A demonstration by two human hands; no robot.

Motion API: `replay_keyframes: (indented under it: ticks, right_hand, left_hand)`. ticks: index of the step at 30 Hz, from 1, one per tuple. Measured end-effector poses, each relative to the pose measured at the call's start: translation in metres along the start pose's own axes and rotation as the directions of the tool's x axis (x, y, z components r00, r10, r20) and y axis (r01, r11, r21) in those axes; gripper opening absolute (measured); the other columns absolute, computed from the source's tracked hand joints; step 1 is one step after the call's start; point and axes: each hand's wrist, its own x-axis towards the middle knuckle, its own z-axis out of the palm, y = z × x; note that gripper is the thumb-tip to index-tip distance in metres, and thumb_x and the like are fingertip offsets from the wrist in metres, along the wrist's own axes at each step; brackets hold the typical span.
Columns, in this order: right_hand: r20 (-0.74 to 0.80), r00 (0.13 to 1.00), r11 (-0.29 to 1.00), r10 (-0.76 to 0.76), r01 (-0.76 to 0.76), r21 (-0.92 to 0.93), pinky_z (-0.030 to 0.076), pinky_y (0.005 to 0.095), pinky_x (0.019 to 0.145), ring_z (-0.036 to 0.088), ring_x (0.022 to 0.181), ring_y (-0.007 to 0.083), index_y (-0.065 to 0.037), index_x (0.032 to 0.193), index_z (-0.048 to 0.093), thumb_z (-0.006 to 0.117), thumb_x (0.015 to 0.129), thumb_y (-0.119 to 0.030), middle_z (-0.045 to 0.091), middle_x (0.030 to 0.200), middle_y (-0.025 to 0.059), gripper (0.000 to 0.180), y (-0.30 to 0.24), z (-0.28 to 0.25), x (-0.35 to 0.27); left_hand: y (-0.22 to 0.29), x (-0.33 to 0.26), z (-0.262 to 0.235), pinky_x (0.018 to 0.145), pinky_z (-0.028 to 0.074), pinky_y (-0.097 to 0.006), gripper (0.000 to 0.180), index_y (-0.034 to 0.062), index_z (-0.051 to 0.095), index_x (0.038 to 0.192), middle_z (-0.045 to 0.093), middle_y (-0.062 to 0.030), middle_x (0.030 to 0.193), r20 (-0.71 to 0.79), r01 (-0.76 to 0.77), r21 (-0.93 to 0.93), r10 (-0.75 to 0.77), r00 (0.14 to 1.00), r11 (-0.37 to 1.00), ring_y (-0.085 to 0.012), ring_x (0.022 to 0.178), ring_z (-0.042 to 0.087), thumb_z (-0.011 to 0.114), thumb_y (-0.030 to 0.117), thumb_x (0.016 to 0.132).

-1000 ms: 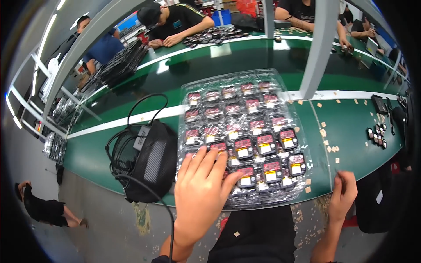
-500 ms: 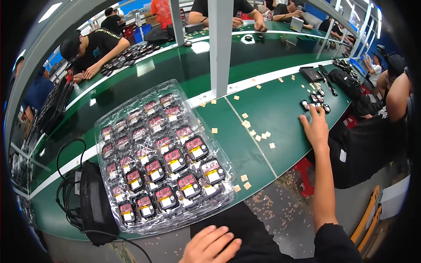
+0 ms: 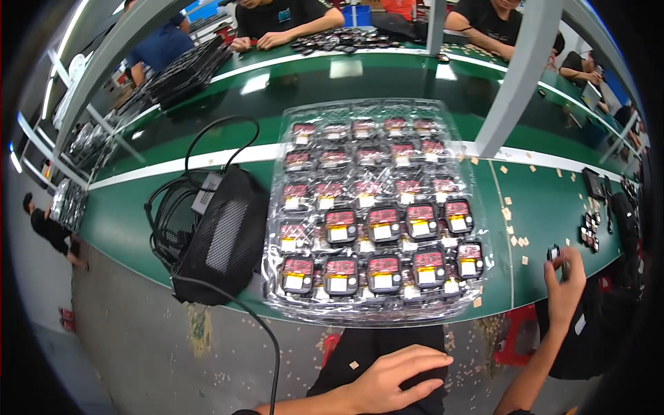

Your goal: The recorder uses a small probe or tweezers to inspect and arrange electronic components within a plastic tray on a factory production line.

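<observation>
My right hand (image 3: 568,283) is closed on a small black watch-like casing (image 3: 553,253), pinched at the fingertips above the right part of the bench. A group of similar casings (image 3: 590,229) lies just beyond it. Over my lap, my left hand (image 3: 398,379) is open and holds nothing, its fingers stretched out to the right. In front of me are stacked clear plastic trays (image 3: 477,277) with rows of square black casings (image 3: 384,272), which show red inner parts, yellow strips and white labels. The nearer casings sit on the top tray; others show through the plastic.
A black mesh bag (image 3: 225,238) with coiled black cable stands left of the trays. Small tan squares (image 3: 508,214) are scattered over the green bench (image 3: 138,228). A grey post (image 3: 515,83) rises behind the trays. People work across the bench, and a black-clad person is at my right.
The view has swung right-to-left, bringing the trays to the middle. My right hand has lifted a casing from the group and drawn it back. My left hand reaches further over my lap.
</observation>
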Motion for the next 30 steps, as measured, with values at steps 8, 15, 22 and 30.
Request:
replay_keyframes:
  ticks: [8, 15, 22, 30]
  right_hand:
    - [0.338, 0.772, 0.778, -0.538, 0.301, 0.552, 0.056, 0.0296, 0.061, 0.07, 0.072, 0.0236, -0.008, 0.083, 0.06, 0.096, 0.061, -0.03, 0.071, 0.096, 0.0172, 0.047, -0.103, 0.031, -0.092]
    - [0.41, 0.765, 0.728, -0.496, 0.108, 0.677, 0.059, 0.0286, 0.062, 0.072, 0.08, 0.022, -0.006, 0.091, 0.057, 0.093, 0.067, -0.021, 0.069, 0.109, 0.0194, 0.046, -0.117, 0.07, -0.112]
    - [0.491, 0.742, 0.738, -0.456, 0.007, 0.675, 0.059, 0.029, 0.064, 0.071, 0.082, 0.0207, -0.004, 0.094, 0.057, 0.092, 0.069, -0.025, 0.065, 0.116, 0.0205, 0.048, -0.114, 0.08, -0.123]
    - [0.494, 0.759, 0.849, -0.424, 0.143, 0.509, 0.056, 0.0311, 0.062, 0.067, 0.074, 0.0206, 0.002, 0.11, 0.065, 0.081, 0.078, -0.006, 0.057, 0.105, 0.0147, 0.037, -0.114, 0.074, -0.119]
  left_hand:
    - [-0.011, -0.012, 0.006, 0.111, 0.042, -0.041, 0.069, -0.0017, 0.043, 0.144, 0.038, -0.0175, 0.148, 0.054, 0.185, -0.637, -0.196, 0.979, 0.749, -0.0285, 0.131, 0.051, 0.078, 0.009, 0.085]
    - [-0.021, -0.025, 0.001, 0.107, 0.045, -0.048, 0.073, 0.003, 0.053, 0.131, 0.048, -0.0243, 0.139, -0.134, 0.145, -0.77, -0.38, 0.915, 0.621, -0.0338, 0.128, 0.052, 0.085, 0.039, 0.076]
    - [-0.037, -0.033, -0.001, 0.101, 0.051, -0.043, 0.064, 0.0055, 0.055, 0.125, 0.054, -0.0222, 0.128, -0.173, 0.146, -0.742, -0.397, 0.902, 0.654, -0.0307, 0.119, 0.059, 0.087, 0.034, 0.077]
    - [-0.044, -0.04, -0.003, 0.109, 0.044, -0.048, 0.059, 0.0003, 0.053, 0.13, 0.048, -0.0204, 0.137, -0.168, 0.071, -0.823, -0.36, 0.918, 0.564, -0.0314, 0.127, 0.053, 0.083, 0.015, 0.081]
